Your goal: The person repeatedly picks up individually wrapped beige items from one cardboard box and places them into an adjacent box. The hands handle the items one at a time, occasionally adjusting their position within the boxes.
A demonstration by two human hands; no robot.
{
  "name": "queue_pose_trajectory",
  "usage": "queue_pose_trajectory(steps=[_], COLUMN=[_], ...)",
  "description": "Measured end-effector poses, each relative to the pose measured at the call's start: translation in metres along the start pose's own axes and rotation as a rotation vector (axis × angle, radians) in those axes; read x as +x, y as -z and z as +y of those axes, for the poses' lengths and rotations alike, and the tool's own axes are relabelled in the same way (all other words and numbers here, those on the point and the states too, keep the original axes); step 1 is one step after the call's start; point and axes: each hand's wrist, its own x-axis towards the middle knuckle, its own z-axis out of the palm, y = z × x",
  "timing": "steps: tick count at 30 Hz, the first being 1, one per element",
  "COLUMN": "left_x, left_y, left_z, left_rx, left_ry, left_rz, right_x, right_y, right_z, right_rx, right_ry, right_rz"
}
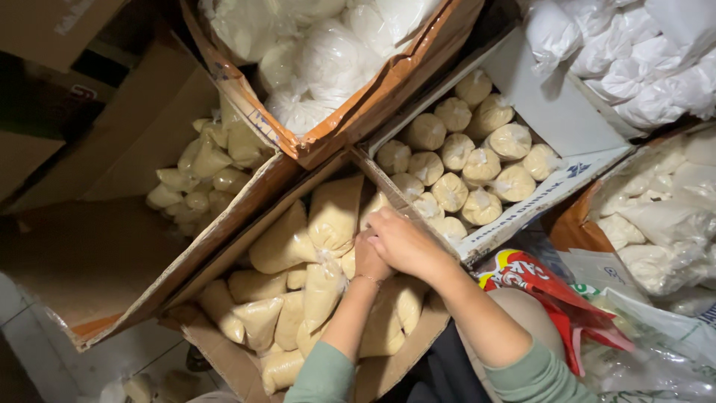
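Both my hands reach into an open cardboard box (224, 354) filled with several clear plastic bags of pale yellow powder (335, 213). My right hand (406, 242) lies over my left hand (369, 261), fingers curled down among the bags near the box's far right side. My left hand is mostly covered, so what its fingers grip is hidden. A thin bracelet shows on my left wrist. Green sleeves cover both forearms.
More boxes ring this one: small round tied yellowish bags (466, 160) at right, yellow bags (205, 168) at left, white powder bags (321, 56) at top. White sacks (634, 60) top right, a red packet (548, 287) beside my right arm, tiled floor (45, 351) lower left.
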Motion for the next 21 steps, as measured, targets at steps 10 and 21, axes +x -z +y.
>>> queue_pose_trajectory(steps=[10,21], left_x=[-0.005,-0.02], left_y=[0.067,0.116], left_z=[0.033,0.016], left_rx=[-0.023,-1.179], left_ry=[-0.056,0.423], left_rz=[-0.163,0.201], right_x=[0.002,0.005], right_y=[0.004,0.005], right_z=[0.021,0.016], right_rx=[0.038,0.112], right_ry=[0.108,0.11], right_rz=[0.179,0.396])
